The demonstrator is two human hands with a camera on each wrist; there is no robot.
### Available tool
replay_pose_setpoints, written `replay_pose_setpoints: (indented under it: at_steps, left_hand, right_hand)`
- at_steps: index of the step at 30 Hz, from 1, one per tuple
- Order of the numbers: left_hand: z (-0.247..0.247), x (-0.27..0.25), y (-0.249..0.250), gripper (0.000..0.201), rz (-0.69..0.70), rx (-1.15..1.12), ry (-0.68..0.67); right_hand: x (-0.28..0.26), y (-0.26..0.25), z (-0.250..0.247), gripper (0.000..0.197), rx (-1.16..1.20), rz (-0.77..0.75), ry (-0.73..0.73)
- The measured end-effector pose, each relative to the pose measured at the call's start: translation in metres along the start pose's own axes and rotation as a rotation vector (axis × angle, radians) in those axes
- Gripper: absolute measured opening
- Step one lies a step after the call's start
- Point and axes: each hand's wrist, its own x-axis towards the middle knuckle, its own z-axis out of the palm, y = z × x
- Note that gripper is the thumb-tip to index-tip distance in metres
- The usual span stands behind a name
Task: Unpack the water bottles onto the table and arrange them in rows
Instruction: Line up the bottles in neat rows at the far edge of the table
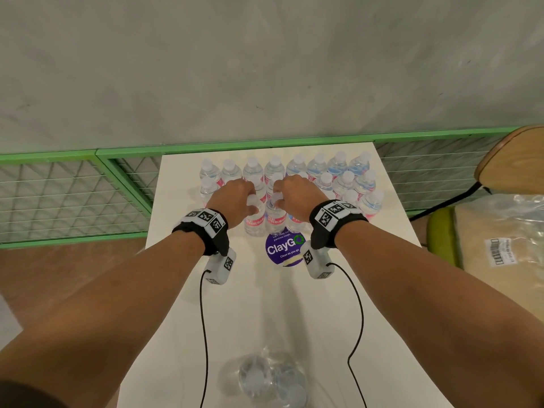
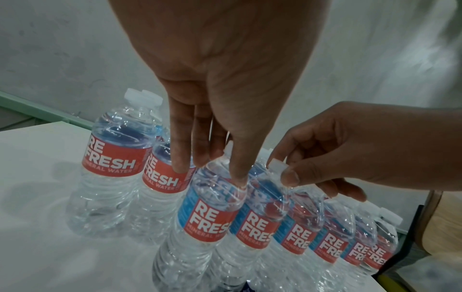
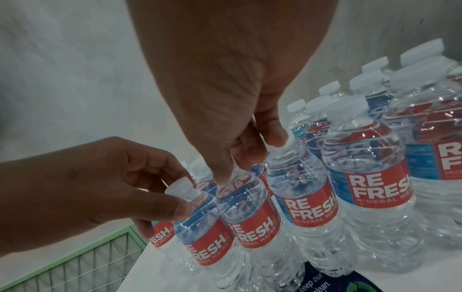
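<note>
Several clear Refresh water bottles with red labels and white caps stand in rows at the far end of the white table. My left hand grips the neck of the leftmost bottle in the nearest row. My right hand pinches the cap of the bottle beside it. Both bottles stand upright on the table, side by side.
A round purple ClayGo sticker lies just in front of the nearest row. Crumpled clear plastic wrap sits at the table's near edge. A chair holding plastic packaging is at the right, and a green mesh railing runs behind.
</note>
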Motion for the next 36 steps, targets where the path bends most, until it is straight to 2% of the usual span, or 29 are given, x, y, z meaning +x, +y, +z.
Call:
replay_pose_setpoints:
  at_steps: [5, 9, 12, 15, 19, 25, 31, 36]
  left_hand:
    - [-0.002, 0.002, -0.002, 0.038, 0.013, -0.002, -0.024]
    - [-0.005, -0.002, -0.003, 0.059, -0.025, -0.051, -0.033]
    - [-0.011, -0.012, 0.000, 0.068, -0.037, -0.082, 0.003]
    - [-0.020, -0.031, 0.005, 0.069, -0.029, -0.091, 0.060]
    - [-0.031, -0.070, 0.015, 0.065, 0.004, -0.100, 0.096]
    - [-0.025, -0.150, 0.036, 0.054, 0.014, -0.093, 0.034]
    - [0.009, -0.238, 0.056, 0.052, 0.054, -0.084, -0.163]
    - [0.038, -0.280, 0.072, 0.053, 0.087, -0.096, -0.243]
  right_hand:
    - [0.002, 0.002, -0.003, 0.031, 0.041, 0.031, -0.050]
    - [-0.002, 0.002, -0.007, 0.054, 0.051, 0.039, -0.029]
    - [-0.012, -0.001, -0.012, 0.062, 0.045, 0.026, 0.024]
    - [-0.032, -0.005, -0.015, 0.060, 0.042, 0.017, 0.067]
    - [-0.075, -0.014, -0.016, 0.058, 0.052, -0.015, 0.054]
    - [-0.159, -0.045, -0.018, 0.056, 0.069, -0.041, -0.073]
    - [-0.240, -0.095, -0.006, 0.058, -0.075, -0.101, -0.289]
    - [-0.285, -0.113, 0.012, 0.053, -0.069, -0.074, -0.404]
